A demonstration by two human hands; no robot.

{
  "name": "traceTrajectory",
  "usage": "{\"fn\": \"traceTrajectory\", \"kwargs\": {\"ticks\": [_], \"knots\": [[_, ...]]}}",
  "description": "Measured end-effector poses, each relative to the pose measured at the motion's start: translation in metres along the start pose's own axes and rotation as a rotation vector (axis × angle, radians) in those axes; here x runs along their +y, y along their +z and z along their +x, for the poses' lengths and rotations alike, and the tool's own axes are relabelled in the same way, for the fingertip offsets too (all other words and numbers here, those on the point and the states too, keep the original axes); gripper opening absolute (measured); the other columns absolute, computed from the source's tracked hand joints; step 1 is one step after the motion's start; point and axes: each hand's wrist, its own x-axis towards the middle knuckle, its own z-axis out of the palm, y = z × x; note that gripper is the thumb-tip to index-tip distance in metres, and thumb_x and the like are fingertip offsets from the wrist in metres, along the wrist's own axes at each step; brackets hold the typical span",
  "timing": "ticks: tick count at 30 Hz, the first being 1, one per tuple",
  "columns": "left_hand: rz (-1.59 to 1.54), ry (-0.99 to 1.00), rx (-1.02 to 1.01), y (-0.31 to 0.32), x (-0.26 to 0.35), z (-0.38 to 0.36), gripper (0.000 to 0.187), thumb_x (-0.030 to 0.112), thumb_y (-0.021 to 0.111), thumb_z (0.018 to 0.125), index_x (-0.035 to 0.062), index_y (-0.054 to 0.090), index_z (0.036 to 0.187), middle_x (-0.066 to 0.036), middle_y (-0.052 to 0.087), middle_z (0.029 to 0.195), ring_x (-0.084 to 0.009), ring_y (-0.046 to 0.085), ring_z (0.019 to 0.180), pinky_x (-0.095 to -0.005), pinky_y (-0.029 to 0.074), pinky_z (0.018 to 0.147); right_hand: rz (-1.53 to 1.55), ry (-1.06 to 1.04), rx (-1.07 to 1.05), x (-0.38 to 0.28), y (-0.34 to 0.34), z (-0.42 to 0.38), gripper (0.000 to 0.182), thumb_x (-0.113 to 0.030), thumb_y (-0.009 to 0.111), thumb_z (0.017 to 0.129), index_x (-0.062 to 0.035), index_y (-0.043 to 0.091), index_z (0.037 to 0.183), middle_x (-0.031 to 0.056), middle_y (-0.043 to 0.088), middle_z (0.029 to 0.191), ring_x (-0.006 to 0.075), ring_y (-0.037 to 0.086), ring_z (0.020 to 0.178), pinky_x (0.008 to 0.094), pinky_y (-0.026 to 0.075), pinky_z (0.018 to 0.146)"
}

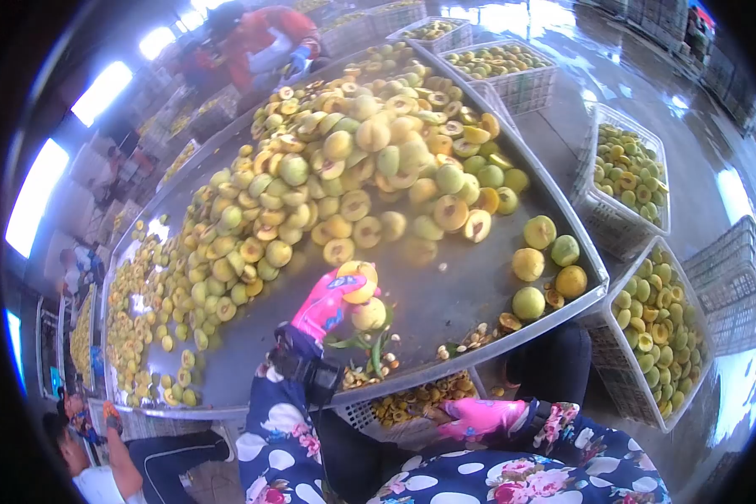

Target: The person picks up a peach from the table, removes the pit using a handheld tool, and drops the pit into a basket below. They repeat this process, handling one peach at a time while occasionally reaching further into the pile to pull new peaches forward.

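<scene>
My left hand (pixel 317 307), in a pink glove, is closed around a yellow peach (pixel 359 282) above the metal table. Just under it, another pale yellow peach (pixel 369 315) sits beside green leaves (pixel 376 353) and small pit pieces. My right hand (pixel 483 418), also pink-gloved, is low at the table's front edge, over a crate of peach pieces (pixel 424 396). Its fingers look curled; whatever they hold cannot be made out. A big heap of whole and halved peaches (pixel 344 168) covers the far and left parts of the metal table (pixel 454 302).
Crates of peaches (pixel 657 328) stand along the right, with another crate (pixel 630 172) behind. Several loose peaches (pixel 528 265) lie near the table's right corner. Across the table a person in an orange top (pixel 265 46) works; another person (pixel 101 470) sits at lower left.
</scene>
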Motion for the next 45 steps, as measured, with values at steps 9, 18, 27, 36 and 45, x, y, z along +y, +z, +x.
{"fn": "traceTrajectory", "kwargs": {"ticks": [9,18,27,36,45], "knots": [[-0.858,0.12,-0.147,0.041,-0.041,-0.108,0.06,0.035,0.041,0.094,-0.0034,0.026,0.137,-0.026,0.043,0.128,-0.039,0.051,0.109,-0.0463,0.05,0.084,0.079,-0.136,0.143,-0.048,0.02,-0.031,0.03,-0.028,0.055,0.089,-0.0047,0.047,0.108,-0.0005,0.051,0.071,0.006,0.047,0.055,0.0206,0.04,0.05],[-0.742,0.159,-0.081,0.078,-0.067,-0.144,0.053,0.034,0.04,0.096,-0.0021,0.033,0.134,-0.023,0.047,0.124,-0.03,0.056,0.103,-0.0395,0.052,0.079,0.158,-0.292,0.211,-0.078,0.038,-0.046,0.033,-0.027,0.055,0.09,-0.0025,0.045,0.11,-0.0008,0.051,0.07,0.0049,0.048,0.052,0.0191,0.039,0.048],[-0.492,0.086,0.099,0.106,-0.073,-0.167,0.044,0.037,0.038,0.096,0.0024,0.049,0.121,-0.01,0.059,0.107,-0.0188,0.06,0.086,-0.0294,0.05,0.063,-0.212,-0.592,0.612,-0.094,0.051,-0.037,0.026,-0.018,0.063,0.084,-0.0014,0.054,0.102,0.0067,0.058,0.074,0.0182,0.057,0.065,0.028,0.046,0.059],[-0.193,0.054,0.234,0.121,-0.084,-0.166,0.035,0.035,0.043,0.095,0.0057,0.054,0.112,-0.005,0.06,0.087,-0.0108,0.056,0.065,-0.0212,0.043,0.05,-0.801,-0.62,0.764,-0.098,0.037,-0.008,0.019,-0.017,0.067,0.076,-0.0023,0.059,0.085,0.0158,0.061,0.077,0.0352,0.06,0.076,0.0395,0.048,0.066],[-0.861,-0.016,0.26,0.116,-0.099,-0.15,0.041,0.036,0.046,0.094,0.0035,0.051,0.118,-0.014,0.06,0.105,-0.0202,0.061,0.09,-0.0308,0.052,0.068,-0.773,-0.628,0.58,-0.094,0.054,-0.028,0.022,-0.017,0.068,0.077,-0.0014,0.054,0.086,0.0162,0.058,0.071,0.0329,0.06,0.065,0.0358,0.047,0.058]]}}
